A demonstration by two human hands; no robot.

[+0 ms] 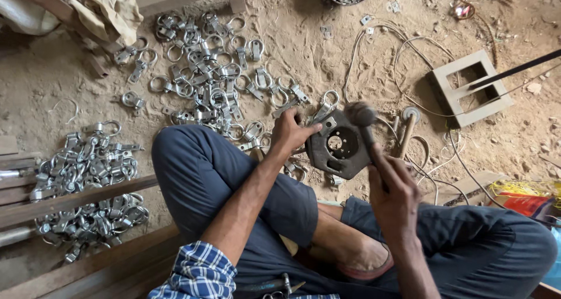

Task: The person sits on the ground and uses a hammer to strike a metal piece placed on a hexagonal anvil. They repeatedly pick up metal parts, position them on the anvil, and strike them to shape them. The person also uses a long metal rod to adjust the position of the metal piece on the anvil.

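Seemingly from the head view, the left hand (287, 132) presses its fingers onto the rim of a dark, thick hexagonal steel plate with a round central hole (338, 150), lying on the sandy floor (52, 83) just past the knee, while the right hand (392, 185) is wrapped tight around the handle of a motion-blurred grey-headed hammer (360, 115) at the plate's one o'clock. That plate looks heavy, rigid and rough, best gripped by its outer edges. Heaps of small shiny zinc-coloured ring clamps (204, 71) at eleven o'clock and nine look light, hard and slippery.
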